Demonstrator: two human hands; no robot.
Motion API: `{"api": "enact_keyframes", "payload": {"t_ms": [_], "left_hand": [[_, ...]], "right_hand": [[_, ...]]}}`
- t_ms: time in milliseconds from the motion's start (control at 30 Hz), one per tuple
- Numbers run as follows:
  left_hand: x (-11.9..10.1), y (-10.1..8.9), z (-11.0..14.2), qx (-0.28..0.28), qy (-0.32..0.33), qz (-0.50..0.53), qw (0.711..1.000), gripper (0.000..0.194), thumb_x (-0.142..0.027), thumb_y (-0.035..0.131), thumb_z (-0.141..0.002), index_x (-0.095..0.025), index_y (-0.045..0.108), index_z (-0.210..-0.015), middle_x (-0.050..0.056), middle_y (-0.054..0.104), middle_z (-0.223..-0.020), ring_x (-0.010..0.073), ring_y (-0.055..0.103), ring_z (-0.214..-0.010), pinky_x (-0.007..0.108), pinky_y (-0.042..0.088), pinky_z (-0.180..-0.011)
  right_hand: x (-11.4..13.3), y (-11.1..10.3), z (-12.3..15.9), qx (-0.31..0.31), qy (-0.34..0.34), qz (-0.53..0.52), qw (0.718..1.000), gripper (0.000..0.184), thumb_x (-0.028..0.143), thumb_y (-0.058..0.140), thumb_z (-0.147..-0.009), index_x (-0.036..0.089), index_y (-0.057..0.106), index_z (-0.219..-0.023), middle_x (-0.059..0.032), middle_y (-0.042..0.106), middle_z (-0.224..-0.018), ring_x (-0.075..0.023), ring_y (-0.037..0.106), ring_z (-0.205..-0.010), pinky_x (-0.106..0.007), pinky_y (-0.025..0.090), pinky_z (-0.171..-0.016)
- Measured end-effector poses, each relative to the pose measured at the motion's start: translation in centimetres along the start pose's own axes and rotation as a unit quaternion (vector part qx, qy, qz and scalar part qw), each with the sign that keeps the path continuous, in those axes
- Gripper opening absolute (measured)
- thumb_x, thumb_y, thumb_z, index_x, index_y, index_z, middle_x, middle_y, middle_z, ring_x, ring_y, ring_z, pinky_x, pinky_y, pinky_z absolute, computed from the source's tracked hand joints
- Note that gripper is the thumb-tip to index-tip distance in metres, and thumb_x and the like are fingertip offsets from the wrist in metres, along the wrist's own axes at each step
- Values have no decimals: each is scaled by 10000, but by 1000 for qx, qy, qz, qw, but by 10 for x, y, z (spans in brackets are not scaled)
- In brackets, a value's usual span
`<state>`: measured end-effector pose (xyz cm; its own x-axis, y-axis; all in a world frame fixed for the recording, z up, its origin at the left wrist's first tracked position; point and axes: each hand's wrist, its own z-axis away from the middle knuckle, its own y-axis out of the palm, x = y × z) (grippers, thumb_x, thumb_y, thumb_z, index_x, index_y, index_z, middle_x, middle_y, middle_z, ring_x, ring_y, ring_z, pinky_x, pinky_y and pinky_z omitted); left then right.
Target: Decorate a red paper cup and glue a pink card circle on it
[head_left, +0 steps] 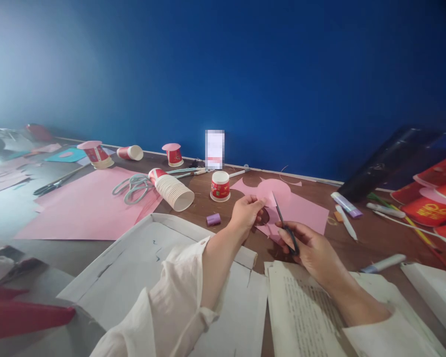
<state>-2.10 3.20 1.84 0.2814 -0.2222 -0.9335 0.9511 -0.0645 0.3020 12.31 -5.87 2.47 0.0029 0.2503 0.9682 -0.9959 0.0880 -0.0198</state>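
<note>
My left hand (pixel 247 210) pinches the edge of a pink paper piece (pixel 278 193) held just above the brown table. My right hand (pixel 306 248) grips dark scissors (pixel 284 223) whose blades point up into that pink paper. A larger pink sheet (pixel 308 213) with a round cut-out shape lies on the table under and behind the hands. Both sleeves are white.
A stack of paper cups (pixel 173 191) lies on its side, with red cups (pixel 220 186) standing around. A big pink sheet (pixel 85 206), another pair of scissors (pixel 54 186), glue sticks, markers (pixel 345 223), white paper (pixel 148 277) and red packets (pixel 431 208) crowd the table (pixel 375 243).
</note>
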Motion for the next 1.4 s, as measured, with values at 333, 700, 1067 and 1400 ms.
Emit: {"api": "enact_keyframes", "payload": {"t_ms": [333, 700, 1067, 1400], "left_hand": [[-1, 0, 1, -17, -19, -7, 1000, 251, -319, 701, -783, -181, 519, -677, -58, 497, -521, 36, 389, -395, 155, 293, -402], [-1, -1, -1, -50, -23, -28, 998, 173, -312, 655, -818, -190, 556, -746, -56, 493, -542, 53, 402, -396, 152, 259, -364], [-6, 5, 12, -7, -36, -192, 981, 84, -213, 632, -821, -187, 583, -759, -32, 572, -555, 103, 509, -449, 216, 395, -455], [3, -1, 19, 24, 51, -403, 914, 355, -266, 645, -799, -166, 641, -1139, 134, 737, -1066, 247, 692, -954, 313, 476, -834]], "right_hand": [[8, -10, 5, -2, -26, 174, 984, 648, 580, 752, -735, 190, 626, -1236, 0, 682, -656, -164, 617, -623, -238, 382, -477], [1, -43, -11, -114, -44, 463, 878, 287, 498, 662, -755, 285, 728, -936, -33, 770, -813, -259, 706, -776, -332, 463, -678], [16, -69, -12, -144, 11, 595, 790, 365, 514, 520, -851, 318, 740, -1066, -86, 765, -1005, -296, 704, -889, -327, 419, -624], [15, -79, -14, -174, -1, 609, 773, 321, 490, 549, -845, 368, 779, -1033, -71, 776, -980, -314, 702, -906, -359, 426, -646]]}}
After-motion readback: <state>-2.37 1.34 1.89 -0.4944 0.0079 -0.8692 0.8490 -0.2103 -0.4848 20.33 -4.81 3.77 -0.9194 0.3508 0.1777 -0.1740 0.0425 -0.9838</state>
